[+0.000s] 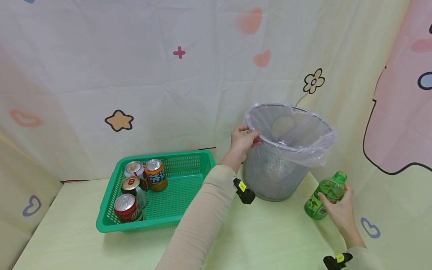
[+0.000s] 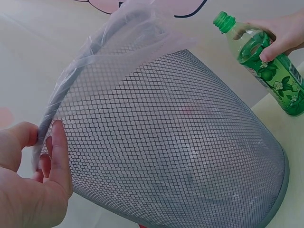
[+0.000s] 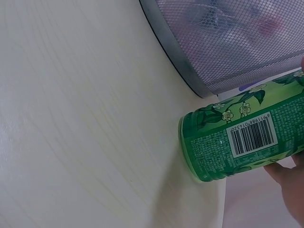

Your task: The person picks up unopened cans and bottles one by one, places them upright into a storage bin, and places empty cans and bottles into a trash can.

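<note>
My left hand (image 1: 243,144) pinches the rim of a silver mesh wastebasket (image 1: 266,176) between thumb and fingers. A thin translucent bag (image 1: 318,155) lines the basket and folds over its rim; in the left wrist view the thumb is outside one face of the rim and the fingers on the other. To the right of the basket, my right hand (image 1: 339,208) grips a green plastic bottle (image 1: 317,204) around its middle. The bottle leans, capped end up, its label showing leaves, white flowers and a barcode. Its base is close over the table's right edge.
A green plastic basket (image 1: 182,221) stands on the left of the table (image 1: 67,225). Several drink cans are grouped at its left end, including an orange can (image 1: 156,176) and a dark red can (image 1: 127,210). A patterned curtain (image 1: 189,97) hangs behind and beside the table.
</note>
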